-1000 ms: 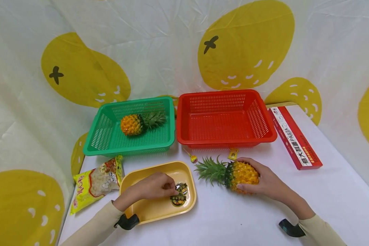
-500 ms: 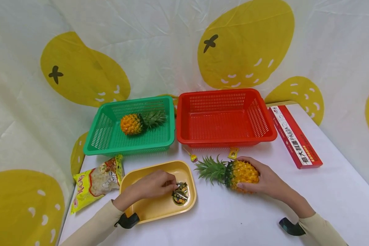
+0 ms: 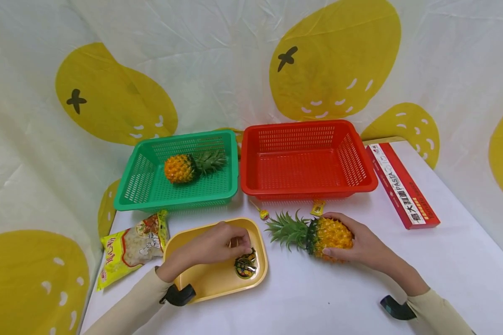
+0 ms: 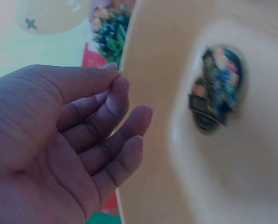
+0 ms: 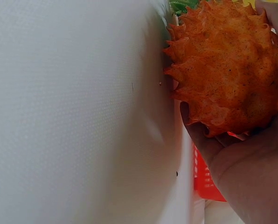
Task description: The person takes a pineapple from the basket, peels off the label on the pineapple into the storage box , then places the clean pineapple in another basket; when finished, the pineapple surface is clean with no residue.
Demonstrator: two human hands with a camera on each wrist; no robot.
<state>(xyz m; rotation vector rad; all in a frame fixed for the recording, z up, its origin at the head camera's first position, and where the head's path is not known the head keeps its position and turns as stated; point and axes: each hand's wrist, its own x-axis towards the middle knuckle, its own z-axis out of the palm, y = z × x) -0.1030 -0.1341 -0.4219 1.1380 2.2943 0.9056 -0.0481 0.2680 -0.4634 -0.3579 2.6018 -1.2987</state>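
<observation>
In the head view my left hand (image 3: 218,243) hovers over the yellow tray (image 3: 201,291). Its fingers are curled, thumb tip against index finger, and the left wrist view shows nothing between them. Two small round packets (image 4: 223,79) with dark bands and a colourful print lie overlapping in the tray, apart from the fingertips. My right hand (image 3: 362,242) grips a pineapple (image 3: 329,237) on its side on the white table, fingers over the top and thumb on the near side. Its green leaves point left. The right wrist view shows its orange, spiky base (image 5: 230,65).
Behind stand a green basket (image 3: 176,204) holding another pineapple (image 3: 179,168) and a red basket (image 3: 306,191). A lollipop (image 3: 263,214) and a small yellow packet (image 3: 317,207) lie before the red one. At left is a yellow snack bag (image 3: 134,249); at right, a pasta box (image 3: 402,186).
My left hand has shifted slightly right and lifted off the packets, which changed position a little in the tray. My right hand and its pineapple have stayed still.
</observation>
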